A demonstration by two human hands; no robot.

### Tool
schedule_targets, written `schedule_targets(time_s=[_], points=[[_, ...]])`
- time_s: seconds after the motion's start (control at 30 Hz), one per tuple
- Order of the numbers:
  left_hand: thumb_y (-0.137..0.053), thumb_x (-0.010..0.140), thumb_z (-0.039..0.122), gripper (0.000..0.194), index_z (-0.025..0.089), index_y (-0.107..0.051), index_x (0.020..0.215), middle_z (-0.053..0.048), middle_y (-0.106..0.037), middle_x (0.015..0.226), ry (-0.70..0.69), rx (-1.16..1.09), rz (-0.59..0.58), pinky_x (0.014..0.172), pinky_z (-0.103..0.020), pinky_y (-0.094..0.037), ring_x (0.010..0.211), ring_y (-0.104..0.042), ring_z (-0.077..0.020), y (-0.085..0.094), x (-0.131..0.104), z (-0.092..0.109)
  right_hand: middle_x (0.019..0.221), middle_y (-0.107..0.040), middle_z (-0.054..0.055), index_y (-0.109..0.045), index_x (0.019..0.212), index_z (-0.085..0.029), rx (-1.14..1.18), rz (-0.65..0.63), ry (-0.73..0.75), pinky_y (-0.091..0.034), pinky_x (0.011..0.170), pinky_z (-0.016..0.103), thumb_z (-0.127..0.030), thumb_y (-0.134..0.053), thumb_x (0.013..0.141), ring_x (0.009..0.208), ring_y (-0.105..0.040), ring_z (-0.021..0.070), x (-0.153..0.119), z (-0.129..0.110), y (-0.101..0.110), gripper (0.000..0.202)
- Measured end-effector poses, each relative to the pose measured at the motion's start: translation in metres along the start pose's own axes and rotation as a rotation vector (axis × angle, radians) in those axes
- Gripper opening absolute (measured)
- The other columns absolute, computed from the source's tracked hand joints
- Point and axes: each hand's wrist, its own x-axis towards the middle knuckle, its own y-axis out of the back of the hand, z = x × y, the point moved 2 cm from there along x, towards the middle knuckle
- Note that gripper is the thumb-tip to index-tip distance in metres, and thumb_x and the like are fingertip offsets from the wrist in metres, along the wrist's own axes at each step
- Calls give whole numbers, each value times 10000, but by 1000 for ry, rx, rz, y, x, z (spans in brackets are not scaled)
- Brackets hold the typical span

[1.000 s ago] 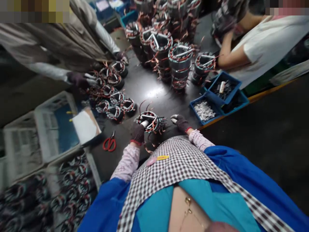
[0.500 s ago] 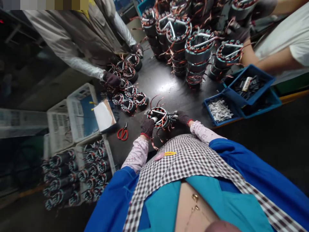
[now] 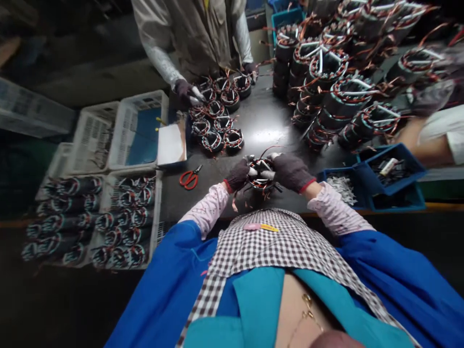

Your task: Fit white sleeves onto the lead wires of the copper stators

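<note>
Both gloved hands now clamp the round copper-wound stator (image 3: 261,175): left hand (image 3: 237,176) at nine o'clock, right hand (image 3: 292,171), earlier apart, at three.

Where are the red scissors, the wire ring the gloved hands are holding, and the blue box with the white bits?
red scissors (image 3: 190,178), head view, on the handles.
wire ring (image 3: 261,177), head view, on its windings between the hands.
blue box (image 3: 324,173), head view, on its rim.
</note>
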Motion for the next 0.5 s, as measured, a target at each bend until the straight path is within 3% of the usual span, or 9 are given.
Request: schedule_targets(time_s=[0.1, 0.13, 0.2, 0.27, 0.33, 0.43, 0.5], points=[[-728, 838, 240, 615, 190, -763, 1450, -117, -833, 1310, -204, 197, 189, 1141, -448, -643, 1202, -783, -264, 26, -9, 28, 1401, -784, 254, -745, 1437, -81, -270, -106, -40, -518, 994, 350, -242, -449, 1223, 1235, -756, 314, 1, -22, 6, 399], [-733, 867, 249, 586, 193, -780, 1448, -118, -832, 1324, -270, 316, 190, 1149, -439, -636, 1211, -778, -264, 30, -14, 37, 1409, -779, 249, -740, 1447, -86, -299, -112, -55, -510, 988, 348, -220, -407, 1225, 1240, -750, 310, 0, -24, 5, 423], [-777, 888, 288, 544, 197, -821, 1423, -125, -834, 1342, -363, 592, 4, 1138, -440, -634, 1215, -779, -288, 26, -22, 50, 1401, -779, 232, -740, 1454, -105, -326, -107, -81, -498, 977, 344, -257, -405, 1232, 1235, -738, 304, -1, -22, 3, 430], [-850, 870, 337, 534, 201, -859, 1386, -145, -832, 1369, -394, 888, -296, 1113, -454, -634, 1230, -786, -334, 9, -27, 60, 1435, -764, 220, -730, 1495, -131, -356, -77, -75, -487, 992, 350, -322, -444, 1233, 1248, -715, 307, 0, -22, 2, 432], [-891, 867, 368, 519, 199, -883, 1358, -170, -829, 1382, -361, 1153, -483, 1087, -465, -629, 1254, -789, -383, -10, -27, 68, 1495, -728, 223, -721, 1537, -153, -418, -31, -37, -475, 1024, 379, -362, -465, 1229, 1275, -686, 329, 4, -28, 2, 451], [-878, 907, 343, 444, 150, -901, 1307, -203, -841, 1323, -288, 1362, -557, 1025, -447, -615, 1226, -795, -404, -28, -25, 74, 1498, -698, 272, -759, 1495, -112, -513, -27, -16, -446, 1071, 441, -314, -440, 1220, 1299, -648, 371, 15, -43, -2, 467], [-834, 964, 317, 400, 141, -898, 1317, -206, -836, 1333, -340, 1346, -543, 1024, -429, -592, 1225, -784, -380, -30, -29, 70, 1451, -705, 308, -795, 1418, -65, -507, -36, 0, -425, 1107, 468, -280, -457, 1204, 1301, -631, 382, 22, -49, -4, 454]])
